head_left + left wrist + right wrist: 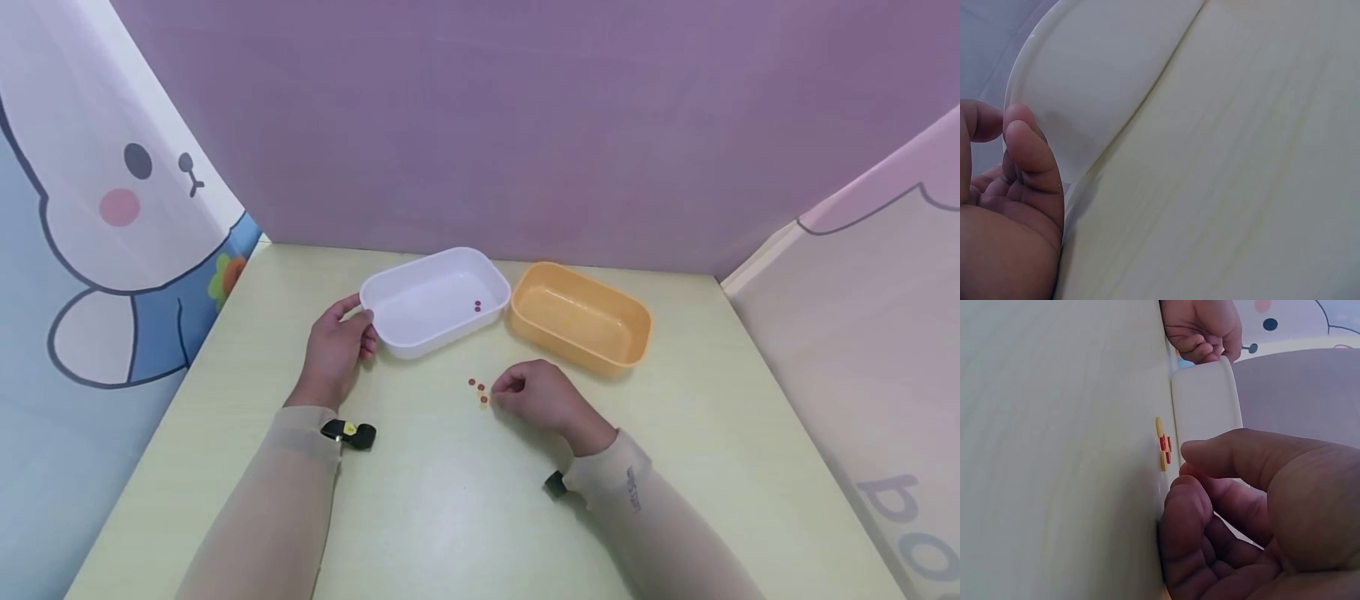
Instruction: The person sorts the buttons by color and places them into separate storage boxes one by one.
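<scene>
My left hand (333,346) grips the left end of a white plastic tray (420,337), thumb and fingers at its rim. In the left wrist view, fingertips (1025,140) bend over the tray's edge (1085,75). My right hand (543,400) hovers low at the table, fingers curled, thumb and forefinger tips close together; whether they pinch a tiny piece I cannot tell. Just left of those tips lie several small red and yellow pieces (483,399), seen edge-on as red bits (1162,444) in the right wrist view. Two small red pieces (477,307) sit inside the white tray.
An orange plastic tray (577,346) stands right of the white one, their ends close together. Both are on a pale wood-grain table (442,508), near its back edge. A purple backdrop (525,150) rises behind, with printed panels (112,250) at the sides.
</scene>
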`<state>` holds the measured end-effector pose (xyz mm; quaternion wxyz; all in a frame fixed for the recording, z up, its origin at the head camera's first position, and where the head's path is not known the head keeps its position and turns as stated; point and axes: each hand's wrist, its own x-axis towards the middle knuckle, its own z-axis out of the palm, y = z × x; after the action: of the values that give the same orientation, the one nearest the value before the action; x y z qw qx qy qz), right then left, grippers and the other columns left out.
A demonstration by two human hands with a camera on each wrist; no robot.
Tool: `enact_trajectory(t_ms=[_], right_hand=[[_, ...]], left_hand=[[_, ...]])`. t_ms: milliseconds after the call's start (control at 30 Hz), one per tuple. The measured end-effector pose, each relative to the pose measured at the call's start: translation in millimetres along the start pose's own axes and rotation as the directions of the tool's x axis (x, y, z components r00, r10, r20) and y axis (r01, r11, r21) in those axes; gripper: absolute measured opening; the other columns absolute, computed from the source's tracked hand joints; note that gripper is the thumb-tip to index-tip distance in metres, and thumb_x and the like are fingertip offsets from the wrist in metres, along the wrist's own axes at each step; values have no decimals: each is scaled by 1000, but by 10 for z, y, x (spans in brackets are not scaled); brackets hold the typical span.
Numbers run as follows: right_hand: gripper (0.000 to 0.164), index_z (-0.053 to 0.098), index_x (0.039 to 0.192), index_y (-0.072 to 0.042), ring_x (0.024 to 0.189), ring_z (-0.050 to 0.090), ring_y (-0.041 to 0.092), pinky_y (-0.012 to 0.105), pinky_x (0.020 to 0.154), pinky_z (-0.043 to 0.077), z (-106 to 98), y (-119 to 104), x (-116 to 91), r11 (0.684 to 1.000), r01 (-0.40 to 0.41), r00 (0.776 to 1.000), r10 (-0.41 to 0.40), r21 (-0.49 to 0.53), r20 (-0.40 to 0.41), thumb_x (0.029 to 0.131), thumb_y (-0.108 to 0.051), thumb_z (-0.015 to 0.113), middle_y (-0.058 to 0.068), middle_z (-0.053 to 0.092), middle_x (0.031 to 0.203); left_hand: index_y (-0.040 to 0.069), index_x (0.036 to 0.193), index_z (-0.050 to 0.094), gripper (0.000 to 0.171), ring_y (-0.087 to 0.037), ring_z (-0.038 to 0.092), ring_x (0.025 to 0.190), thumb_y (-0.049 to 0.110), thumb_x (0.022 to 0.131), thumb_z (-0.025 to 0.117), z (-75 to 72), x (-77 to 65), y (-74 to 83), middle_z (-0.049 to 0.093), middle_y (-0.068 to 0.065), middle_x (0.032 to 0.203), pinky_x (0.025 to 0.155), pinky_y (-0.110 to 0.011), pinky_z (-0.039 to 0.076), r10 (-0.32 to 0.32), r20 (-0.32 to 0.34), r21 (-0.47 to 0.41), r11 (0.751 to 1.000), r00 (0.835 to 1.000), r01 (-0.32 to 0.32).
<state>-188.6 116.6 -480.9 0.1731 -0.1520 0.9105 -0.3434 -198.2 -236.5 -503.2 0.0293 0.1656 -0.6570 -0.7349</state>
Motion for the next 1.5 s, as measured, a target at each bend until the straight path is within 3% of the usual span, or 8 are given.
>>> enact_trajectory(t_ms=[233,900,1500], right_hand=[[8,86,102,-29,92,65,13,32,85,56,7,28,10,999,48,999,-48,-9,-4,98,-21,85,-10,76,95],[19,87,95,-34,95,68,9,36,93,58,74,-15,-21,997,57,998,-58,-47,-17,99,-16,85,-17,79,95],[16,86,96,-32,91,66,11,35,90,58,70,-30,-20,995,61,997,-64,-77,-32,101,-17,84,-15,78,93]], left_hand=[[22,167,53,51,-13,64,77,26,116,62,8,-4,11,66,-6,100,64,-22,59,4,-1,12,1000,1000,-4],[19,165,55,51,-12,65,73,23,115,63,2,-34,23,67,-5,93,62,-22,59,7,-20,17,1000,1000,-7],[16,165,55,51,-12,65,72,23,115,64,-1,-9,6,68,-4,92,61,-22,59,32,-10,13,999,999,-32]])
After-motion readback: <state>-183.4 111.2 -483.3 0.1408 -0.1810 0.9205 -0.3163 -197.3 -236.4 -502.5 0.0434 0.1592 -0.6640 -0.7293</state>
